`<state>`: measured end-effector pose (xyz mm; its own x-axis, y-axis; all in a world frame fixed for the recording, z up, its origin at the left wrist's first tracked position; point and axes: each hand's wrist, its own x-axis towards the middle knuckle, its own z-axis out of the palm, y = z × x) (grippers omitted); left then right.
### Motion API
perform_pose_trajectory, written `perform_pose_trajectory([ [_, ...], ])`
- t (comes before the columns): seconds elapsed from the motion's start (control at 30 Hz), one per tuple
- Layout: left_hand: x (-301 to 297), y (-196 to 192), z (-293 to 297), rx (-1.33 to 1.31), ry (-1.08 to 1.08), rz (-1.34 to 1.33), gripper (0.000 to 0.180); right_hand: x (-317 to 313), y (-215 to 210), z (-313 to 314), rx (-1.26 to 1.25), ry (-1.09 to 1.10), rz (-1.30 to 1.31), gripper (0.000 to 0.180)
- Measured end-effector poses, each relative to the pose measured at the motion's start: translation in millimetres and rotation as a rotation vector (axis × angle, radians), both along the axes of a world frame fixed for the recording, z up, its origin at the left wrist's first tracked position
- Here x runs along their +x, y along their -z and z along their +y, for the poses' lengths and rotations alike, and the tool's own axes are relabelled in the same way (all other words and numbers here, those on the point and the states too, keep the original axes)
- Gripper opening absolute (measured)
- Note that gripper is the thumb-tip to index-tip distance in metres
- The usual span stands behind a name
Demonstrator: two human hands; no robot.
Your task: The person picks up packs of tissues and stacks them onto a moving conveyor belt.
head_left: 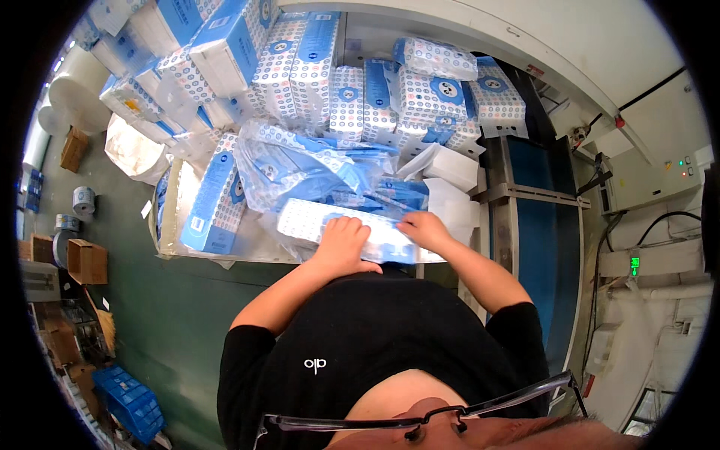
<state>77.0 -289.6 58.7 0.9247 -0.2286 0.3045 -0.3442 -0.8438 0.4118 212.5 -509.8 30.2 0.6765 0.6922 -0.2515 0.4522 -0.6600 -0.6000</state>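
Note:
A long white and blue patterned tissue pack (301, 220) lies across the near edge of the worktable, in front of my body. My left hand (343, 245) is closed over its middle, fingers on top and thumb at the near side. At the pack's right end, my right hand (426, 229) pinches the film, fingers curled together; the exact grip is partly hidden. Just beyond lies a crumpled heap of clear and blue printed plastic bags (281, 169). Unwrapped white tissue (454, 167) sits to the right of the heap.
More filled tissue packs (309, 64) are stacked along the back and left. One pack (215, 202) lies at the table's left side. To the right runs a blue conveyor belt (538, 262) with metal rails. Cardboard boxes (87, 261) and a blue crate (129, 401) stand on the floor.

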Motion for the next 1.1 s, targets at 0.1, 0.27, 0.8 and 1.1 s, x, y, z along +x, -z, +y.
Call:
perform_pose_trajectory([
  [0.1, 4.1, 8.7, -5.3, 0.119, 0.022, -0.024, 0.043, -8.1, 0.7, 59.2, 0.104, 0.013, -0.08, 0.031],
  [0.27, -15.7, 9.6, 6.7, 0.079, -0.057, 0.016, 0.038, 50.5, 38.9, 86.5, -0.044, 0.182, -0.28, 0.031],
  [0.8, -78.8, 59.6, 51.0, -0.151, 0.197, 0.534, 0.035, 114.1, 63.1, 92.2, 0.01, 0.227, -0.246, 0.033],
  [1.1, -2.9, 41.5, 154.5, -0.274, -0.878, -0.061, 0.034, 29.4, 63.4, -26.3, 0.489, 0.865, 0.38, 0.042],
])
